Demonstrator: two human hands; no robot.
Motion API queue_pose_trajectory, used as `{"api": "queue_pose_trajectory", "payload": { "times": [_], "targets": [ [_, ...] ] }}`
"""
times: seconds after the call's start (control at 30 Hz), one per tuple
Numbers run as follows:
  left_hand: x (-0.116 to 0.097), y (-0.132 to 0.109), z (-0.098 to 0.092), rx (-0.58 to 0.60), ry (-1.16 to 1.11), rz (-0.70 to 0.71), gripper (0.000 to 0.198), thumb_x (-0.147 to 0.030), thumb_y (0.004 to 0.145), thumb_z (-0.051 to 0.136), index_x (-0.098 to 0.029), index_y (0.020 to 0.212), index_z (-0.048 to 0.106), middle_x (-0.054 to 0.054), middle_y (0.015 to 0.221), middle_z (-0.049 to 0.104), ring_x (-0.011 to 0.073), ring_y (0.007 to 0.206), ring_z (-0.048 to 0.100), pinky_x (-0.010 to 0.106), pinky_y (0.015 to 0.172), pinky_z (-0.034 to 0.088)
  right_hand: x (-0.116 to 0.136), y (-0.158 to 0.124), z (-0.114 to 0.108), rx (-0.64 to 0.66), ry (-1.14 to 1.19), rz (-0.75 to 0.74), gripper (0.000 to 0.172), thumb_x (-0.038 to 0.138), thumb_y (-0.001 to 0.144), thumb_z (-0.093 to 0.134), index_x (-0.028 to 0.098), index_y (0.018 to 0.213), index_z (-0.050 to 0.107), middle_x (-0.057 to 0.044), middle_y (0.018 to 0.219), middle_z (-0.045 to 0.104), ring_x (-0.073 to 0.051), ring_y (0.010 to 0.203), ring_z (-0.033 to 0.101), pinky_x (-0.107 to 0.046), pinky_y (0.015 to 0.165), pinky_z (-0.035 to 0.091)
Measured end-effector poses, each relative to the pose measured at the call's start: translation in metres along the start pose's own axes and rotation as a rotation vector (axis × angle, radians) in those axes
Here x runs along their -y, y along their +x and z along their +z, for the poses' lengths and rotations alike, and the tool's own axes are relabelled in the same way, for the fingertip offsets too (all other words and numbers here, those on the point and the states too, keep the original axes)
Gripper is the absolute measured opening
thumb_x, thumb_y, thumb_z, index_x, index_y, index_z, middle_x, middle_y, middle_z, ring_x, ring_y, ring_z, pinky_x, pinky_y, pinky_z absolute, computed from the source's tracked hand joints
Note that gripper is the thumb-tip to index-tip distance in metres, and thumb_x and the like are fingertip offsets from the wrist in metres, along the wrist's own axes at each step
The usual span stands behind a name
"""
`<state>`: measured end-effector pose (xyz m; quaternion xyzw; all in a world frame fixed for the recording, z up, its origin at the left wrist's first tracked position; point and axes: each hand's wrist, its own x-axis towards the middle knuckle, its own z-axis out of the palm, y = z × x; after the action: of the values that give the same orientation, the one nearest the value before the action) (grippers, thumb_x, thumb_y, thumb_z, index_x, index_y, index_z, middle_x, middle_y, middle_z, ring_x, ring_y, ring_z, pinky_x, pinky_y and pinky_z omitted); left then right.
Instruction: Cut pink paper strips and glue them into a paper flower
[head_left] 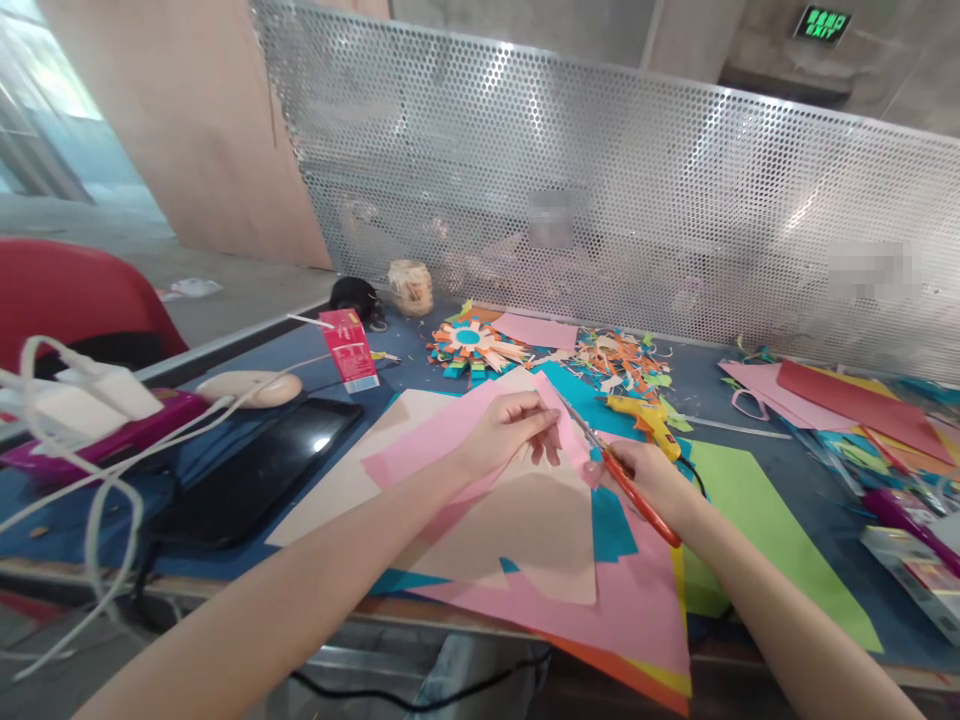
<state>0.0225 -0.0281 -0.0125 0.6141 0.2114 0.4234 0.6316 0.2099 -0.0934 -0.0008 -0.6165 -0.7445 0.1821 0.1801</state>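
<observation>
My right hand (649,475) grips a pair of scissors (626,485) with orange-red handles. Their blades point up and left, toward my other hand. My left hand (517,425) is closed in a pinch just left of the blade tips; what its fingers hold, if anything, is too small to make out. Beneath both hands lie overlapping sheets: a cream sheet (540,530), a pink sheet (630,610) and pieces of blue paper (611,525). A yellow glue gun (649,420) rests just beyond my right hand.
Behind the sheets are a fringed paper flower (469,338) and paper scraps (611,358). On the left lie a phone (262,470), a red drink carton (349,350) and a purple power strip (112,430). Green paper (757,530) lies right; a perforated metal screen (600,180) bounds the back.
</observation>
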Motion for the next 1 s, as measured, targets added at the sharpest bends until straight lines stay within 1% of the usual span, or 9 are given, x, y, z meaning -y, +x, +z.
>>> {"api": "queue_pose_trajectory", "payload": {
  "times": [0.1,0.23,0.4,0.5,0.6,0.73,0.87,1.0],
  "targets": [
    [0.001,0.0,0.001,0.027,0.001,-0.009,0.038,-0.048,0.066,0.067,-0.014,0.06,0.051,0.0,0.049,0.06,0.0127,0.043,0.06,0.019,0.037,0.041,-0.001,0.0,0.001,0.005,-0.001,-0.003,0.044,0.059,0.074,0.044,0.02,0.055,0.037,0.003,0.054,0.038,-0.01,0.05,0.034,-0.024,0.049,0.029],
    [0.002,0.0,0.001,0.026,0.013,-0.012,0.038,-0.048,0.067,0.066,-0.014,0.059,0.051,0.0,0.049,0.06,0.0127,0.043,0.06,0.019,0.038,0.041,-0.001,0.0,0.002,-0.017,-0.013,-0.034,0.046,0.061,0.075,0.043,0.019,0.056,0.04,0.002,0.055,0.04,-0.01,0.051,0.036,-0.024,0.05,0.031],
    [0.002,-0.001,0.001,0.019,0.032,-0.013,0.036,-0.047,0.068,0.065,-0.014,0.062,0.051,0.0,0.05,0.06,0.0126,0.044,0.06,0.02,0.039,0.04,0.004,-0.001,0.0,-0.015,-0.031,-0.013,0.05,0.064,0.074,0.041,0.02,0.051,0.033,0.003,0.05,0.034,-0.01,0.048,0.033,-0.024,0.047,0.028],
    [-0.001,-0.002,-0.001,-0.026,0.049,0.028,0.035,-0.047,0.074,0.059,-0.014,0.065,0.052,0.0,0.051,0.059,0.0108,0.044,0.058,0.019,0.04,0.039,0.006,-0.001,-0.002,-0.004,-0.013,0.015,0.049,0.063,0.074,0.039,0.02,0.052,0.034,0.002,0.05,0.036,-0.01,0.046,0.034,-0.024,0.046,0.028],
    [-0.005,-0.002,-0.003,-0.082,0.089,0.094,0.036,-0.047,0.08,0.051,-0.014,0.065,0.053,-0.001,0.051,0.058,0.0084,0.042,0.055,0.019,0.04,0.037,0.005,0.0,-0.002,-0.011,-0.021,0.007,0.046,0.061,0.074,0.039,0.02,0.052,0.037,0.001,0.052,0.04,-0.01,0.047,0.036,-0.024,0.046,0.029],
    [-0.007,-0.001,-0.003,-0.145,0.156,0.13,0.033,-0.042,0.08,0.052,-0.014,0.064,0.053,0.0,0.053,0.059,0.0076,0.04,0.052,0.019,0.039,0.037,0.002,0.0,0.001,-0.013,-0.016,0.004,0.046,0.06,0.074,0.041,0.02,0.052,0.035,0.002,0.05,0.038,-0.01,0.046,0.036,-0.024,0.045,0.029],
    [-0.008,-0.002,0.001,-0.143,0.166,0.118,0.034,-0.043,0.08,0.052,-0.014,0.061,0.052,-0.001,0.051,0.057,0.0073,0.039,0.051,0.019,0.038,0.035,0.002,-0.001,0.002,0.008,0.055,-0.006,0.045,0.061,0.075,0.043,0.02,0.055,0.04,0.002,0.049,0.041,-0.01,0.043,0.038,-0.023,0.042,0.029],
    [-0.009,-0.004,0.004,-0.137,0.134,0.107,0.034,-0.045,0.077,0.054,-0.015,0.062,0.051,-0.001,0.051,0.056,0.0073,0.039,0.052,0.019,0.037,0.034,0.005,-0.003,0.0,0.01,0.076,-0.011,0.045,0.06,0.075,0.044,0.021,0.054,0.035,0.004,0.042,0.037,-0.009,0.039,0.035,-0.023,0.039,0.027]
  ]
}}
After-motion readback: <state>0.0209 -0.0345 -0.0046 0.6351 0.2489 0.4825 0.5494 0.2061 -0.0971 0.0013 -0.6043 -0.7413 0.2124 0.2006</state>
